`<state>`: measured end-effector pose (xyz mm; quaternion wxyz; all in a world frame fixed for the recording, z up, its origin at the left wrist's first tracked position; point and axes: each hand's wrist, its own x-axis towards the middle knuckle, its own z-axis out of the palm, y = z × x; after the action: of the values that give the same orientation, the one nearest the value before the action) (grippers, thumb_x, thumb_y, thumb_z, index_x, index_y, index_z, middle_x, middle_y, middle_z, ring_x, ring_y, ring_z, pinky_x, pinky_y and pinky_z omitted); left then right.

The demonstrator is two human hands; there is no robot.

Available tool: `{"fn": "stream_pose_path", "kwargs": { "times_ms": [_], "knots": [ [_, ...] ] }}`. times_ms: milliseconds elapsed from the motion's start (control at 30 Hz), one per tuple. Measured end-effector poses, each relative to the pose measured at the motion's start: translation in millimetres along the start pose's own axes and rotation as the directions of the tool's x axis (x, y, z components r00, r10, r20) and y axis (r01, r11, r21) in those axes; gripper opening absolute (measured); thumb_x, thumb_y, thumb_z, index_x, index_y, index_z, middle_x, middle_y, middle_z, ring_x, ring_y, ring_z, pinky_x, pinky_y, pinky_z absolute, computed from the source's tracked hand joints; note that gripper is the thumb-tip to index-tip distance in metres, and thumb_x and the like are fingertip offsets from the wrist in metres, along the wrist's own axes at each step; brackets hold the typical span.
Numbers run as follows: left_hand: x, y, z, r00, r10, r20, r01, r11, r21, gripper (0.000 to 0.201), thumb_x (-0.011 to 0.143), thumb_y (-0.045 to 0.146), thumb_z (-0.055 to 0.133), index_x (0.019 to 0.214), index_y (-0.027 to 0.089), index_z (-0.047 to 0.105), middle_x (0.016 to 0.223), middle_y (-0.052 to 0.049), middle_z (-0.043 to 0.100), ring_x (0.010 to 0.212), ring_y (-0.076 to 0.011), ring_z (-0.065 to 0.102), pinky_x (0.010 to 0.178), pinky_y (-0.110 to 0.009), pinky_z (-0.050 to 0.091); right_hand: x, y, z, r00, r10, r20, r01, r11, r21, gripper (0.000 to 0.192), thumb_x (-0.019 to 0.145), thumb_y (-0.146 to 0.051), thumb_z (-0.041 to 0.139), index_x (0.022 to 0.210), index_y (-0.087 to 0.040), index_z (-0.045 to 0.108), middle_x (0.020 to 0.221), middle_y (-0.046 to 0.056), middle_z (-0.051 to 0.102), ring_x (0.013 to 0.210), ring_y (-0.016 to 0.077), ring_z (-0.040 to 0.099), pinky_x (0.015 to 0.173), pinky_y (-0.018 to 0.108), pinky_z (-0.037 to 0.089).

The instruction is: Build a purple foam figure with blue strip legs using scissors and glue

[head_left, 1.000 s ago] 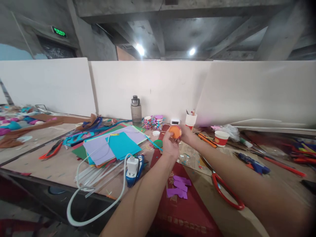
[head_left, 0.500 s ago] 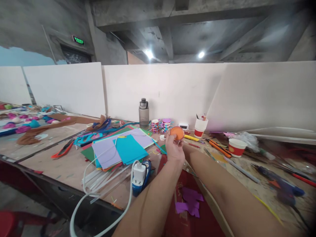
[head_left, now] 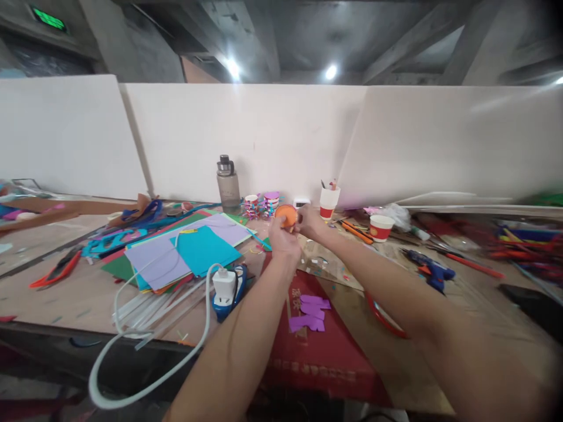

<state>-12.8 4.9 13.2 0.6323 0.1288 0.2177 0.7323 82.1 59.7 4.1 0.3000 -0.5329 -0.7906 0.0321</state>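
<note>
My left hand (head_left: 285,241) is closed around a round orange-faced paper cup (head_left: 287,215), its orange end tilted towards me; most of its side is hidden by the fingers. At the cup's right edge is my right hand (head_left: 310,223), fingers bent together. What they pinch, if anything, is too small to make out. Just beyond, two small cups (head_left: 271,202) with coloured strips round them stand on the table, one of them purple on top. Purple paper strips (head_left: 311,313) lie on a red box (head_left: 334,357) nearer to me.
Coloured paper sheets (head_left: 206,249), a white plug (head_left: 225,286) with its cable, and clear sticks lie to the left. A bottle (head_left: 227,187) stands at the back. On the right are a pen cup (head_left: 329,202), a paper cup (head_left: 380,227) and a blue glue gun (head_left: 433,271).
The view has swung to the right and downwards. My right hand, mostly hidden behind the left before, now shows at the cup's right edge. My left hand keeps its hold.
</note>
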Motion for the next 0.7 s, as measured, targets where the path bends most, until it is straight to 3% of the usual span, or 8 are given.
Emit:
{"fn": "stream_pose_path", "kwargs": {
  "times_ms": [167, 333, 500, 700],
  "knots": [
    [-2.9, -5.7, 0.3, 0.998, -0.064, -0.022, 0.065, 0.995, 0.076, 0.012, 0.066, 0.014, 0.056, 0.077, 0.019, 0.054, 0.069, 0.003, 0.058, 0.056, -0.0081, 0.052, 0.057, -0.021, 0.043, -64.7, 25.0, -40.8, 0.996, 0.087, 0.002, -0.086, 0.993, -0.077, 0.004, 0.073, -0.012, 0.061, 0.074, -0.015, 0.064, 0.087, 0.007, 0.066, 0.085, 0.0178, 0.058, 0.078, 0.028, 0.043],
    [-4.5, -8.9, -3.5, 0.992, -0.123, 0.002, 0.120, 0.977, 0.177, 0.012, 0.068, 0.009, 0.054, 0.077, 0.018, 0.055, 0.069, 0.002, 0.059, 0.057, -0.0087, 0.053, 0.056, -0.022, 0.046, -116.5, 29.6, -47.6, 0.995, 0.085, 0.054, -0.079, 0.991, -0.106, 0.004, 0.077, -0.018, 0.064, 0.080, -0.016, 0.066, 0.088, 0.006, 0.068, 0.084, 0.0169, 0.061, 0.077, 0.026, 0.044],
    [-0.5, -10.6, -6.7, 0.986, -0.166, 0.031, 0.152, 0.951, 0.271, 0.012, 0.072, 0.009, 0.053, 0.080, 0.016, 0.057, 0.069, -0.002, 0.062, 0.059, -0.0107, 0.059, 0.054, -0.020, 0.049, -135.9, 30.2, -43.3, 0.986, 0.048, 0.159, -0.031, 0.994, -0.106, 0.005, 0.078, -0.023, 0.066, 0.078, -0.018, 0.069, 0.087, 0.007, 0.069, 0.078, 0.0179, 0.061, 0.071, 0.026, 0.043],
    [0.8, -18.5, -11.3, 0.969, -0.227, 0.098, 0.177, 0.914, 0.365, 0.017, 0.068, 0.006, 0.058, 0.083, 0.013, 0.057, 0.081, -0.008, 0.067, 0.073, -0.0168, 0.069, 0.052, -0.017, 0.048, -133.5, 27.4, -45.2, 0.970, 0.001, 0.245, 0.020, 0.996, -0.085, 0.003, 0.077, -0.019, 0.067, 0.076, -0.020, 0.070, 0.086, 0.006, 0.070, 0.079, 0.0186, 0.062, 0.069, 0.026, 0.043]
  ]
}}
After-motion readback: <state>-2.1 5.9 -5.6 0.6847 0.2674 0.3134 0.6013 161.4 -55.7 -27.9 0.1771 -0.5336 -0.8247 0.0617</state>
